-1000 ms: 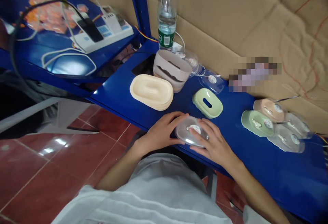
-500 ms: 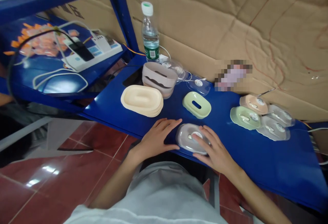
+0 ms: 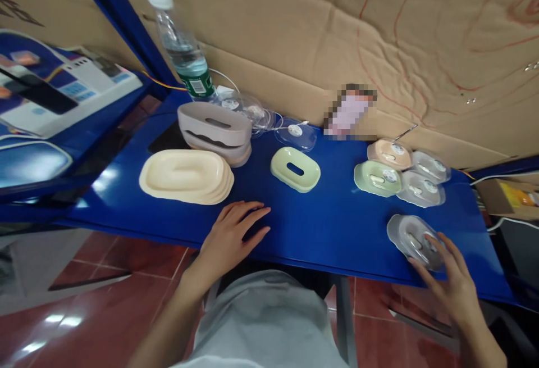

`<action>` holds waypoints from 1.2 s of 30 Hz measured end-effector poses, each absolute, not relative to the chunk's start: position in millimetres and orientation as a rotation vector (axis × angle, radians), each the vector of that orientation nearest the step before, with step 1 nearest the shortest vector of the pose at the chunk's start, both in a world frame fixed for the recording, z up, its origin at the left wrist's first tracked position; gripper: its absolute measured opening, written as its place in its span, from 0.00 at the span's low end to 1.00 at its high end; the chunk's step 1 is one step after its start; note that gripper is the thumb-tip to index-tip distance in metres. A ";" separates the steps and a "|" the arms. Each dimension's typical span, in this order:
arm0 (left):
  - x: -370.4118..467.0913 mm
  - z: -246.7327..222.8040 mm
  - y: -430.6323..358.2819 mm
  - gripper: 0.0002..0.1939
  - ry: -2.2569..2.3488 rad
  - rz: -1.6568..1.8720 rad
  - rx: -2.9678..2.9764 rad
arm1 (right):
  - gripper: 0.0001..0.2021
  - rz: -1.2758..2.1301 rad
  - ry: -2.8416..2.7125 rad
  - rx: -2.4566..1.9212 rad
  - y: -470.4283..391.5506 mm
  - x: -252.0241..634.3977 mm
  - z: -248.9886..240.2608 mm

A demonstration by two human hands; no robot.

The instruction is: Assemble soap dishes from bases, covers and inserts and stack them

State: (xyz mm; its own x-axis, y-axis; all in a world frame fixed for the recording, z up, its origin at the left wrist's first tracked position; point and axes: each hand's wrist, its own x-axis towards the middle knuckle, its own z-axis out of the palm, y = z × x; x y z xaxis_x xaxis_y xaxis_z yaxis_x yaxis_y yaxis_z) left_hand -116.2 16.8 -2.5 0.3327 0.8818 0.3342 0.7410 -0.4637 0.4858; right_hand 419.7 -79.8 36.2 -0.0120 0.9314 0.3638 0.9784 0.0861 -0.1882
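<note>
Brown cardboard (image 3: 269, 31) backs a glossy blue tabletop (image 3: 328, 227). At four o'clock, the right hand (image 3: 455, 284) arches, fingers partly spread, over a grey oval box with a clear lid (image 3: 406, 232); whether it grips cannot be told. At seven, the left hand (image 3: 227, 239) is loosely spread, empty. Farther out, a pale-green slotted oval tray (image 3: 280, 175) sits near centre, four lidded boxes (image 3: 393, 186) at three, stacked cream oval trays (image 3: 181, 176) at nine.

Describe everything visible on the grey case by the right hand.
The grey case is a rounded oblong, seemingly plastic, with a glossy, clear-looking cover. A small pale oval piece sits near its middle; a round label beside it is partly hidden by fingers. It lies flat near the table's front edge, before four similar cases and apart from them. The right hand spreads over its right end, seemingly touching it; whether it grips is unclear.
</note>
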 end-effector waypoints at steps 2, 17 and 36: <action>-115.7 -2.0 16.2 0.17 1.478 0.827 2.353 | 0.37 -0.166 -1.973 -1.849 -70.6 417.0 41.6; -114.2 -4.2 10.8 0.14 1.503 0.838 2.377 | 0.35 -0.222 -2.132 -1.756 150.4 427.0 92.2; -112.2 -2.7 15.1 0.12 1.500 0.928 2.416 | 0.36 -0.130 -2.004 -1.755 162.4 459.8 88.7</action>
